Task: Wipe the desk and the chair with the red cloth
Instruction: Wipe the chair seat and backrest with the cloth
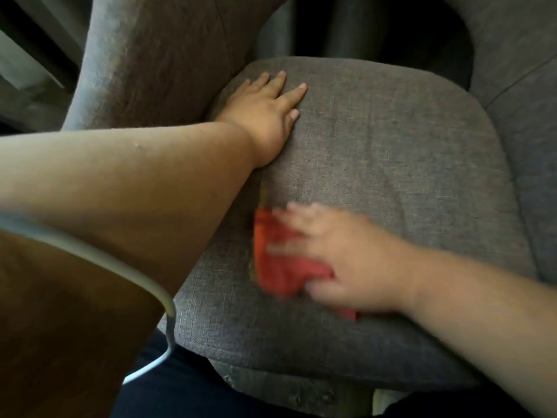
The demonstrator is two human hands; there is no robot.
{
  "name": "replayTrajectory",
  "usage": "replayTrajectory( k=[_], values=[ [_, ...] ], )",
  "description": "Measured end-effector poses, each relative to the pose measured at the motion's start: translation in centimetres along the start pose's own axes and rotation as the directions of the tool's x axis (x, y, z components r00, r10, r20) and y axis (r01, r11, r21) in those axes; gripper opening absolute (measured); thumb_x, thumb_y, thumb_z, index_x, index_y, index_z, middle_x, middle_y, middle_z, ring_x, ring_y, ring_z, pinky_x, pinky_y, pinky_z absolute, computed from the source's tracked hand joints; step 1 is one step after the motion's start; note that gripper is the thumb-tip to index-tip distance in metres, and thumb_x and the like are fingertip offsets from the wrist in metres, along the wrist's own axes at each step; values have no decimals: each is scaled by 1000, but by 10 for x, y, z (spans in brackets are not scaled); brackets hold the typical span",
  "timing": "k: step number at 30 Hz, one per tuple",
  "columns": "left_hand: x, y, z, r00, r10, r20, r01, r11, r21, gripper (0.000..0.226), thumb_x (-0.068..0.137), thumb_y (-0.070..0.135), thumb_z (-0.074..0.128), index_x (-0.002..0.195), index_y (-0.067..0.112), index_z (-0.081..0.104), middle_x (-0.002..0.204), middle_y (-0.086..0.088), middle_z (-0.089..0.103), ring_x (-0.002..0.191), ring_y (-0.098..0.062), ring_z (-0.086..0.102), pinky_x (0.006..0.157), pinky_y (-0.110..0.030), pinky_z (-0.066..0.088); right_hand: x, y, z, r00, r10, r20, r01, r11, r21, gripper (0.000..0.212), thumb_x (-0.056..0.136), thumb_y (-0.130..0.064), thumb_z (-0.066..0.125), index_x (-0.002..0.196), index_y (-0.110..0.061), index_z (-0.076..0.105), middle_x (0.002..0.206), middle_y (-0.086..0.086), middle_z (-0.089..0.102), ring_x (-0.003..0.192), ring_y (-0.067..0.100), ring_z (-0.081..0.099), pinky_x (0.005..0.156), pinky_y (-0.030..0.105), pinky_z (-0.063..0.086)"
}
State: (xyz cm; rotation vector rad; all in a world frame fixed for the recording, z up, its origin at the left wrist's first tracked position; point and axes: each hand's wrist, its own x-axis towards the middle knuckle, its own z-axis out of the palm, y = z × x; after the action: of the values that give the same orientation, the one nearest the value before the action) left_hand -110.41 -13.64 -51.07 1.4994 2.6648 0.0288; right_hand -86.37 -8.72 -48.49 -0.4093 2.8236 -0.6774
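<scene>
The grey fabric chair seat [391, 140] fills the middle of the head view. My right hand [346, 257] presses the red cloth [280, 267] flat against the front left part of the seat; both are blurred by motion. Most of the cloth lies under my fingers and palm. My left hand [265, 113] rests flat on the back left of the seat, fingers spread, holding nothing. The brown wooden desk [60, 327] shows at the lower left corner.
The chair's grey armrest and backrest [150, 55] curve around the seat on the left and right. A white cable [144, 285] hangs across the desk corner. Dark trousers [180, 387] show below the seat's front edge.
</scene>
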Motion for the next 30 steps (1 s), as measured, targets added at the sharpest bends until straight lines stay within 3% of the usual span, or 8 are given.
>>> replayTrajectory(
  k=[4, 7, 10, 17, 23, 25, 27, 30],
  values=[
    [1, 0, 1, 1000, 5, 8, -5, 1000, 0, 55, 99, 44, 21, 152, 31, 18, 161, -12, 16, 146, -35, 15, 117, -46, 10, 0, 4, -1, 990, -133, 52, 139, 981, -137, 75, 65, -43, 67, 137, -32, 53, 154, 12, 39, 143, 34, 32, 112, 54, 22],
    [-1, 1, -2, 1000, 12, 12, -12, 1000, -3, 54, 99, 41, 25, 151, 29, 21, 160, -15, 17, 145, -37, 17, 116, -46, 13, 17, 62, -29, 990, 118, -71, -132, 963, -236, 74, 70, -43, 62, 142, -35, 47, 160, 12, 27, 148, 32, 20, 116, 53, 16],
    [-5, 1, 0, 999, 21, -23, -21, 1000, 4, 54, 99, 42, 26, 151, 29, 21, 160, -15, 18, 145, -36, 19, 116, -46, 15, 26, 123, -62, 891, 389, -234, -439, 870, -224, 70, 78, -47, 61, 145, -42, 39, 163, 9, 18, 150, 29, 11, 118, 51, 11],
    [-4, 4, -1, 1000, -8, -6, 8, 1000, 6, 57, 97, 48, 23, 152, 33, 15, 162, -10, 12, 147, -32, 13, 117, -45, 9, 56, 104, -46, 741, 521, -423, -596, 801, -58, 73, 85, -51, 52, 151, -26, 33, 165, 6, 12, 150, 26, 12, 120, 43, 14],
    [-4, 3, -5, 999, -8, 46, 8, 1000, -2, 56, 98, 45, 21, 152, 33, 10, 163, -9, 6, 148, -29, 7, 118, -44, 6, 30, 43, -10, 932, 251, -261, -275, 960, -59, 74, 79, -54, 51, 148, -31, 35, 164, 3, 17, 148, 20, 16, 115, 28, -2],
    [-5, 4, -4, 1000, -10, 27, 9, 1000, 12, 57, 98, 45, 21, 152, 32, 11, 163, -9, 8, 148, -29, 8, 118, -44, 8, 18, 53, -15, 965, 197, -174, -214, 973, -85, 75, 75, -48, 54, 147, -30, 39, 163, 3, 19, 149, 20, 15, 117, 31, 4],
    [-6, 3, -4, 1000, -14, 19, 13, 1000, 9, 57, 97, 47, 20, 152, 33, 11, 163, -8, 7, 148, -29, 8, 118, -44, 7, 12, 84, -33, 953, 249, -175, -273, 953, -133, 77, 74, -41, 60, 147, -28, 39, 164, 3, 16, 149, 22, 11, 119, 36, 8],
    [-6, 3, -4, 999, -19, 33, 19, 1000, -13, 58, 97, 50, 15, 152, 35, 8, 163, -7, 5, 148, -28, 5, 118, -43, 5, 10, 140, -69, 824, 468, -318, -534, 830, -161, 76, 80, -34, 65, 149, -24, 37, 164, 7, 13, 150, 27, 10, 121, 42, 11]
  ],
)
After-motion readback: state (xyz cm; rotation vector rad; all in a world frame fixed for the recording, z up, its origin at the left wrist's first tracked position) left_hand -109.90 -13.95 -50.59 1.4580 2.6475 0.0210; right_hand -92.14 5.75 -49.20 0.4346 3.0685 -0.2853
